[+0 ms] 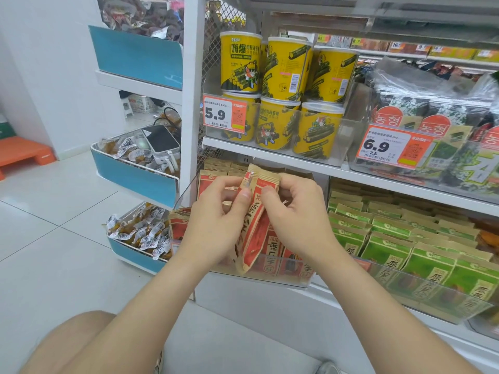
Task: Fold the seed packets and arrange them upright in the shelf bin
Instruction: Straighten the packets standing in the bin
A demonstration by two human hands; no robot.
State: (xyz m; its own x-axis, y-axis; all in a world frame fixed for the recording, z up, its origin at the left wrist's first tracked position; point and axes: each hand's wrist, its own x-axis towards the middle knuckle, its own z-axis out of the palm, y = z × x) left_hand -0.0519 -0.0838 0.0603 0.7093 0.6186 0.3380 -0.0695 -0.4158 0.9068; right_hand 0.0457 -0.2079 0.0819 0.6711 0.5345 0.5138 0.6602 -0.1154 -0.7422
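Head view: both hands (216,211) (294,211) pinch red packet (255,220) above bin rim (259,279)

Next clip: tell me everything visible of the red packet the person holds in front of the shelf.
The red packet looks like kraft paper: tan edges and top strip, red face with large printed characters. It appears creased lengthwise near the top and hangs upright, slightly tilted. The left hand and right hand pinch its upper part from either side. Its lower end overlaps the clear bin of similar packets; whether they touch cannot be told.
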